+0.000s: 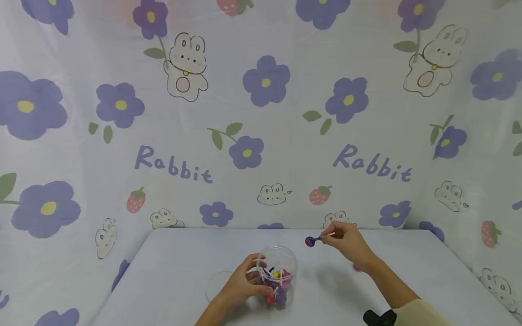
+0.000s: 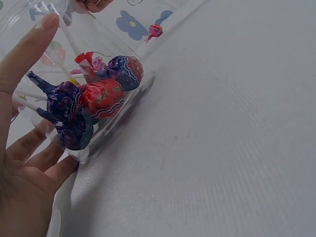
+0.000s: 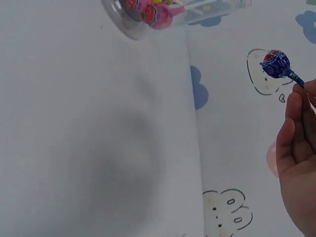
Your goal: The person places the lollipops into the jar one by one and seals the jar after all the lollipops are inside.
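My left hand (image 1: 241, 286) grips the side of a clear plastic jar (image 1: 292, 262) standing on the table. Inside it are several wrapped lollipops, red, dark blue-purple and pink, with white sticks; a red lollipop (image 2: 103, 98) shows through the wall in the left wrist view. Up and to the right of the jar, my right hand (image 1: 346, 241) pinches a blue-purple lollipop (image 1: 311, 242) by its stick end. That lollipop hangs in the air, its round head pointing left, also seen in the right wrist view (image 3: 275, 64).
A pink lollipop (image 1: 357, 267) lies on the white table (image 1: 171, 271), partly behind my right forearm. Left of the jar is a clear round lid (image 1: 209, 285), partly covered by my left hand. A patterned cloth (image 1: 285, 127) hangs behind the table.
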Tool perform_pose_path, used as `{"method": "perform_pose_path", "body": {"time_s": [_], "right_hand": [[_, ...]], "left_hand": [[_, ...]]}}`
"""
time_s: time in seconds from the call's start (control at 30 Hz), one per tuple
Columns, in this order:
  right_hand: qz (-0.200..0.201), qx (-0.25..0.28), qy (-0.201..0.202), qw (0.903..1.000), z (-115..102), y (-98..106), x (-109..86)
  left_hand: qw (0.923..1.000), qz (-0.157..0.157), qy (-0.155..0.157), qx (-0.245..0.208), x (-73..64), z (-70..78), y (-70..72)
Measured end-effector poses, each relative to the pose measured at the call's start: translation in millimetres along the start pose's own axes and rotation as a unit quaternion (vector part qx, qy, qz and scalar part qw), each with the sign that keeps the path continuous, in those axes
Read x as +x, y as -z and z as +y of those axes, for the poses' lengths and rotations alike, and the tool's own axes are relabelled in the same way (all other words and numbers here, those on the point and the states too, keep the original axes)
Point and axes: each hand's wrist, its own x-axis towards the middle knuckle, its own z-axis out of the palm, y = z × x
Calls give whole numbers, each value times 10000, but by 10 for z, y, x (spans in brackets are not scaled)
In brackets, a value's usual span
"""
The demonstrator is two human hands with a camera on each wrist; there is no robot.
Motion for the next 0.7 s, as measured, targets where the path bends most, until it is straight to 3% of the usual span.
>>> {"method": "perform_pose_path", "body": {"time_s": [0.17,0.53,0.7], "right_hand": [[-203,264,170,9993,-112,-155,66],[-884,175,734,9932,-297,-508,122],[-975,147,983,9903,-339,-646,139]], "left_hand": [[10000,46,-26,46,5,-1,25],[9997,154,62,172,-8,46,-18],[9999,113,51,117,-12,44,-14]]}}
